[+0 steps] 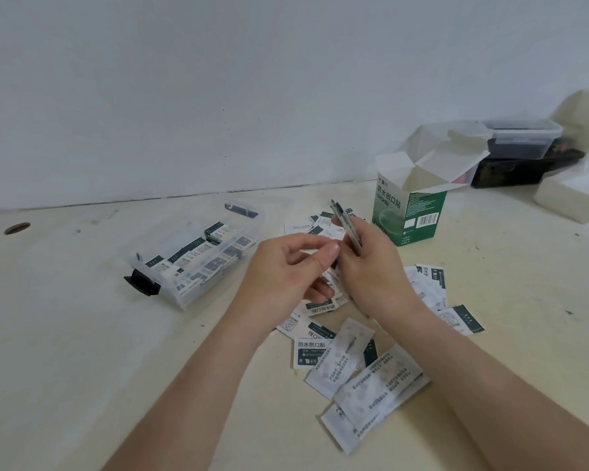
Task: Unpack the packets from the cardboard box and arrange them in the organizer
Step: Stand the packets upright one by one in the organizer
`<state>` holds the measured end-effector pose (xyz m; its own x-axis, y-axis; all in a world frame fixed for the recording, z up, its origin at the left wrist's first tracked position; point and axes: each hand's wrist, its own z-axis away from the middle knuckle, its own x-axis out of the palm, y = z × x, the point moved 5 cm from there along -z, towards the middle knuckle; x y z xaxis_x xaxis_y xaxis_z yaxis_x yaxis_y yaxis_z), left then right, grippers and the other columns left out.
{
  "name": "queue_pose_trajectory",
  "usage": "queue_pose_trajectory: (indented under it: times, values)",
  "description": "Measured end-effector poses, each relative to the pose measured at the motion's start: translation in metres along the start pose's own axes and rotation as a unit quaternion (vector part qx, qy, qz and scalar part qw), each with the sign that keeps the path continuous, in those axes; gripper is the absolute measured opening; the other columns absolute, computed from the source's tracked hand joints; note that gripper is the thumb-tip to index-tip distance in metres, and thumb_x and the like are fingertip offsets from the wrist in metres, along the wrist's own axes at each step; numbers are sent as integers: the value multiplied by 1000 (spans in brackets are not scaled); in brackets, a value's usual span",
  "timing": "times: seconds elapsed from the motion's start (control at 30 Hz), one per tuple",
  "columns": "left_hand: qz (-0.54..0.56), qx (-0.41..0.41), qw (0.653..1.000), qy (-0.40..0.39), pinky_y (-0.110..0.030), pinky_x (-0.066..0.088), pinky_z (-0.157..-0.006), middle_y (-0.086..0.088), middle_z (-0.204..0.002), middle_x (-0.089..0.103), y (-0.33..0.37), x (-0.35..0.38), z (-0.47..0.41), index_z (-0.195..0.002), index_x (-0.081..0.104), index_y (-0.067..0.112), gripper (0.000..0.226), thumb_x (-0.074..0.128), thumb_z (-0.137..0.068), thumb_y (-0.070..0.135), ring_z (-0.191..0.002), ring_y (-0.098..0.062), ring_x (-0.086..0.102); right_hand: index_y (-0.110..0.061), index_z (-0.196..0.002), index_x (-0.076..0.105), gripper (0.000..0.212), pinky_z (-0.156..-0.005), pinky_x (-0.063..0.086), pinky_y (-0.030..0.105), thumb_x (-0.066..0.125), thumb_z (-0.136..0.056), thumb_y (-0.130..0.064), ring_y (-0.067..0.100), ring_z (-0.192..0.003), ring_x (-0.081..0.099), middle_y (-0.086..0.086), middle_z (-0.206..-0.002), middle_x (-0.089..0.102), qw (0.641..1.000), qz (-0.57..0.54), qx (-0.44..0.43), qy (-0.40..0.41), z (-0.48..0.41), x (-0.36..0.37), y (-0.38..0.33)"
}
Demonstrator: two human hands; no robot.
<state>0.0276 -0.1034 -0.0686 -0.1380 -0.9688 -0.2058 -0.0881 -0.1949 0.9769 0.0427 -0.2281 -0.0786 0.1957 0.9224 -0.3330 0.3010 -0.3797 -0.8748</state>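
Note:
My right hand (374, 266) grips a thin stack of white-and-green packets (346, 224), held edge-on above the table. My left hand (286, 270) is right beside it, thumb and fingers curled toward the stack; whether it pinches a packet I cannot tell. Several loose packets (351, 368) lie scattered on the table under and in front of my hands. The green cardboard box (410, 207) stands upright with its top flaps open, behind my right hand. The clear plastic organizer (198, 256) sits to the left with rows of packets inside.
A lidded clear container (521, 137) rests on dark boxes (510, 171) at the back right, beside a white foam block (568, 198). A round hole (17, 228) is in the table at far left. A white wall runs along the table's far edge.

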Motion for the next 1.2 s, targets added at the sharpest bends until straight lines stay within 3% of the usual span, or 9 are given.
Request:
queue_pose_trajectory:
  times: [0.17, 0.33, 0.5, 0.63, 0.73, 0.83, 0.9, 1.1, 1.2]
  values:
    - [-91, 0, 994, 53, -25, 51, -56, 10, -71, 73, 1, -11, -1, -101, 66, 33, 33, 77, -78, 13, -48, -6, 56, -9, -105, 65, 24, -60, 50, 33, 45, -102, -21, 24, -65, 58, 13, -77, 62, 989, -96, 108, -36, 4, -2, -1]
    - [-48, 4, 996, 76, -34, 58, -79, 7, -78, 76, 8, -36, -2, -103, 67, 27, 34, 63, -87, -2, -76, -18, 72, -9, -101, 69, 28, -82, 54, 47, 51, -100, -30, 30, -84, 66, 24, -97, 68, 905, -275, 293, -142, 6, -4, 13]
    - [-95, 44, 991, 81, -23, 54, -67, 16, -72, 73, 10, -27, -2, -88, 66, 34, 35, 53, -93, 2, -62, -1, 66, -6, -122, 60, 52, -50, 56, 30, 46, -96, -49, 27, -66, 66, 20, -94, 68, 818, -378, 336, -275, 22, 18, 5]
    - [-215, 136, 962, 97, -24, 53, -80, 15, -104, 66, 15, -19, 1, -106, 66, 36, 27, 54, -94, 15, -90, -3, 64, -10, -113, 58, 41, -39, 38, 19, 46, -96, -46, 14, -49, 48, 13, -79, 60, 794, -406, 314, -325, 26, 24, 0]
    - [-282, 177, 940, 72, -36, 36, -109, 16, -146, 35, 14, -15, 3, -135, 42, 43, 52, 63, -87, 37, -134, -4, 31, -6, -106, 59, 37, -37, 35, 18, 50, -96, -40, 12, -46, 45, 8, -69, 54, 807, -413, 305, -292, 21, 23, 4]
    - [-258, 133, 956, -39, -21, 21, -109, 25, -156, 2, 11, 0, 8, -140, 18, 58, 94, 77, -66, 54, -143, -1, 6, -9, -84, 69, 28, -45, 44, 22, 54, -96, -29, 14, -53, 50, 7, -67, 55, 837, -385, 282, -267, 19, 19, 2]
    - [-322, 145, 933, -62, -30, 20, -113, 26, -155, -7, 8, 11, 9, -142, 8, 57, 112, 81, -58, 55, -144, -2, -1, -6, -76, 62, 22, -49, 44, 26, 50, -94, -12, 17, -55, 49, 9, -67, 52, 855, -358, 268, -263, 20, 18, 0]
    - [-375, 211, 903, -7, -33, 28, -113, 11, -148, 20, 5, 17, 9, -147, 17, 36, 99, 76, -68, 38, -136, -7, 19, -1, -92, 56, 11, -52, 43, 28, 47, -88, 4, 21, -60, 50, 13, -71, 51, 867, -342, 264, -249, 14, 17, 3]
    - [-380, 202, 902, -26, -22, 22, -107, 16, -147, 21, 18, 16, 16, -144, 20, 37, 94, 71, -67, 58, -136, -3, 17, -4, -89, 59, 10, -50, 38, 24, 50, -94, -1, 14, -52, 45, 5, -65, 49, 917, -270, 238, -173, 0, -9, 10]
